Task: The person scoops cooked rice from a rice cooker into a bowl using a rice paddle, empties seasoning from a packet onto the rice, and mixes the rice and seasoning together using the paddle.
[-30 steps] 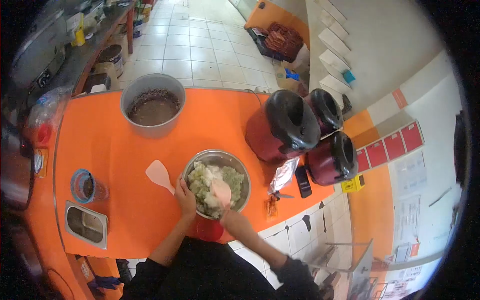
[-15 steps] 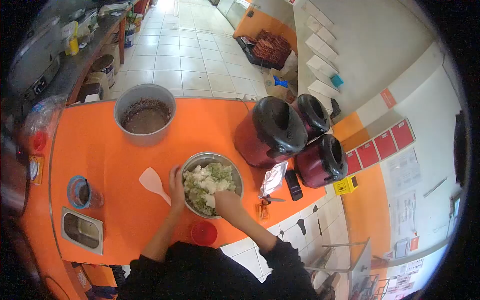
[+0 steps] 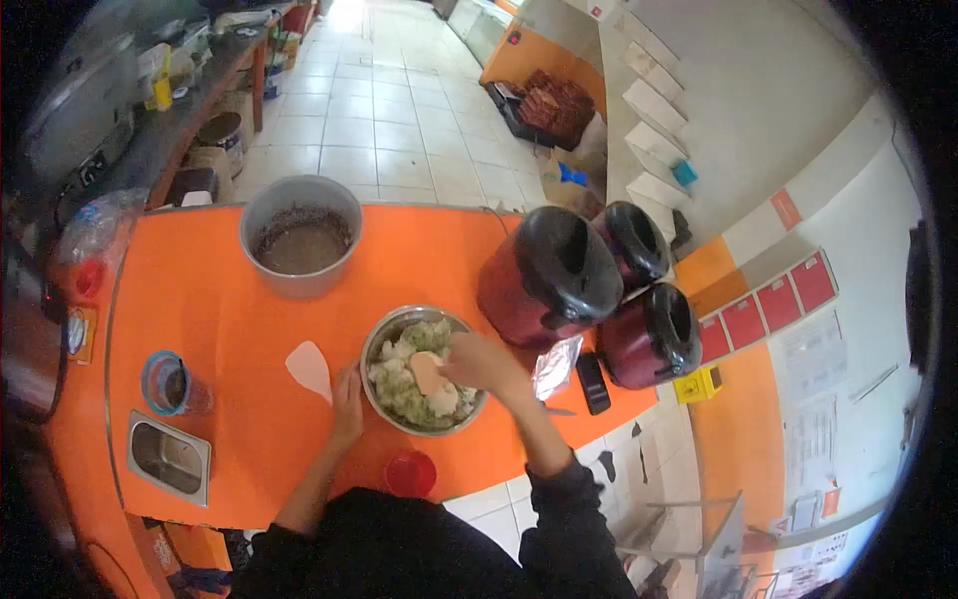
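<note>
Right grip clasps the spatula in the food; my left grip touches the bowl, clasp unclear. I'm likely stirring; the next stroke needs steadiness.

Blk phone nr silver foil

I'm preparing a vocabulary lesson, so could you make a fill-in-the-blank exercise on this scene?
1. The food sits in a metal ____ beside the left hand.
2. The table is ____.
3. The cup nearer the food is ____.
4. The phone is ____.

Missing words: bowl; orange; red; black.
</note>
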Available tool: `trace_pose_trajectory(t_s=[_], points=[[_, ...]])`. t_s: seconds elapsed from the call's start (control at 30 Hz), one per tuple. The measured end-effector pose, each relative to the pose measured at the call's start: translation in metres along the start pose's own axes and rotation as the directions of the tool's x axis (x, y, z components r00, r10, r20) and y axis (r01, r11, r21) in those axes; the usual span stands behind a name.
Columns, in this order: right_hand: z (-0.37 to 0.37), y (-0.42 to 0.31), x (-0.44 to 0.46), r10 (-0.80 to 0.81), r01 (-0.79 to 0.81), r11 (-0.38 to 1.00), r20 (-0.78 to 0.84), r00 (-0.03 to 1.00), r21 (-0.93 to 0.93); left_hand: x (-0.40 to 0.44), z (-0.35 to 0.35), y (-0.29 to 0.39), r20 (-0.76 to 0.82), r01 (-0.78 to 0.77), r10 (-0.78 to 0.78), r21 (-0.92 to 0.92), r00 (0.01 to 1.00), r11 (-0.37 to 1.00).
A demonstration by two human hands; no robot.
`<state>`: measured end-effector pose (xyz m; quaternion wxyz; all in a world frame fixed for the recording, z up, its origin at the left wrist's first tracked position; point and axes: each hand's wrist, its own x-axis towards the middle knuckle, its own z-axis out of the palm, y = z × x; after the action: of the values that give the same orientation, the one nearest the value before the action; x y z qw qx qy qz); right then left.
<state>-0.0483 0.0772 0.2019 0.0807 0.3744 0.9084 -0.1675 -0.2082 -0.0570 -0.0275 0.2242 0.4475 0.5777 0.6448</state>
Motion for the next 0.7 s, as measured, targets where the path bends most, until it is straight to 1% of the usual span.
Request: trace_pose_trajectory(t_s=[0.03, 0.07, 0.1, 0.13, 0.17, 0.2, 0.27, 0.3, 0.37, 0.4, 0.43, 0.47, 0.5, 0.53, 0.57, 0.6, 0.67, 0.7], points=[[-0.038, -0.012, -0.024, 0.045, -0.045, 0.999, 0.009, 0.999, 0.014, 0.002, -0.016, 0.017, 0.128, -0.051, 0.025, 0.207, 0.992, 0.977], [-0.055, -0.020, -0.037, 0.094, -0.095, 0.995, 0.028, 0.995, 0.033, -0.003, -0.042, 0.054, 0.258, -0.115, 0.009, 0.398, 0.966, 0.910], [-0.024, -0.013, -0.030, 0.060, -0.060, 0.998, 0.016, 0.998, -0.017, -0.009, -0.060, 0.075, 0.377, -0.194, -0.041, 0.565, 0.925, 0.802], [0.034, 0.003, -0.021, 0.026, -0.025, 0.998, 0.003, 1.000, -0.064, -0.015, -0.069, 0.074, 0.419, -0.227, -0.053, 0.590, 0.907, 0.774], [0.069, 0.008, -0.018, -0.009, 0.007, 0.994, -0.015, 1.000, -0.111, -0.022, -0.080, 0.072, 0.460, -0.265, -0.064, 0.613, 0.885, 0.744], [0.076, 0.004, -0.019, 0.002, -0.004, 0.993, -0.015, 1.000, -0.117, -0.025, -0.088, 0.071, 0.495, -0.303, -0.074, 0.635, 0.866, 0.710], [0.080, -0.007, -0.010, -0.009, 0.008, 0.991, -0.009, 1.000, -0.137, -0.023, -0.103, 0.072, 0.424, -0.360, -0.005, 0.776, 0.906, 0.518], [0.080, 0.003, -0.006, 0.017, -0.017, 0.984, -0.003, 1.000, -0.177, -0.029, -0.114, 0.072, 0.399, -0.372, 0.019, 0.834, 0.917, 0.407], [0.022, -0.002, -0.034, -0.080, 0.080, 0.997, -0.033, 0.996, -0.018, -0.033, -0.128, 0.049, 0.301, -0.284, 0.006, 0.891, 0.953, 0.353], [-0.013, -0.025, -0.050, 0.045, -0.042, 0.998, -0.059, 0.997, 0.044, -0.038, -0.134, 0.039, 0.248, -0.233, -0.002, 0.914, 0.969, 0.332], [-0.012, -0.020, -0.050, 0.158, -0.162, 0.985, -0.073, 0.985, -0.055, -0.043, -0.138, 0.037, 0.214, -0.185, -0.046, 0.920, 0.976, 0.346], [0.016, -0.014, -0.041, 0.137, -0.150, 0.981, -0.104, 0.985, -0.122, -0.049, -0.139, 0.034, 0.184, -0.140, -0.090, 0.922, 0.979, 0.360], [0.060, -0.002, -0.025, 0.120, -0.145, 0.972, -0.138, 0.983, -0.185, -0.055, -0.143, 0.036, 0.161, -0.102, -0.131, 0.922, 0.978, 0.373], [0.084, -0.001, -0.013, 0.104, -0.146, 0.959, -0.179, 0.978, -0.244, -0.057, -0.149, 0.040, 0.110, -0.062, -0.113, 0.928, 0.988, 0.368], [0.081, -0.017, -0.013, 0.080, -0.131, 0.942, -0.171, 0.982, -0.310, -0.059, -0.153, 0.042, 0.061, -0.023, -0.092, 0.930, 0.994, 0.367], [0.072, -0.014, -0.005, 0.070, -0.086, 0.956, -0.068, 0.995, -0.281, -0.063, -0.154, 0.044, 0.017, 0.012, -0.075, 0.928, 0.997, 0.372], [0.048, 0.003, 0.007, 0.071, -0.040, 0.978, 0.147, 0.987, -0.204, -0.066, -0.167, 0.035, -0.013, 0.037, -0.074, 0.939, 0.997, 0.341], [0.023, -0.008, -0.002, 0.082, -0.059, 0.981, 0.123, 0.989, -0.182, -0.064, -0.172, 0.030, -0.023, 0.045, -0.070, 0.942, 0.997, 0.332]])
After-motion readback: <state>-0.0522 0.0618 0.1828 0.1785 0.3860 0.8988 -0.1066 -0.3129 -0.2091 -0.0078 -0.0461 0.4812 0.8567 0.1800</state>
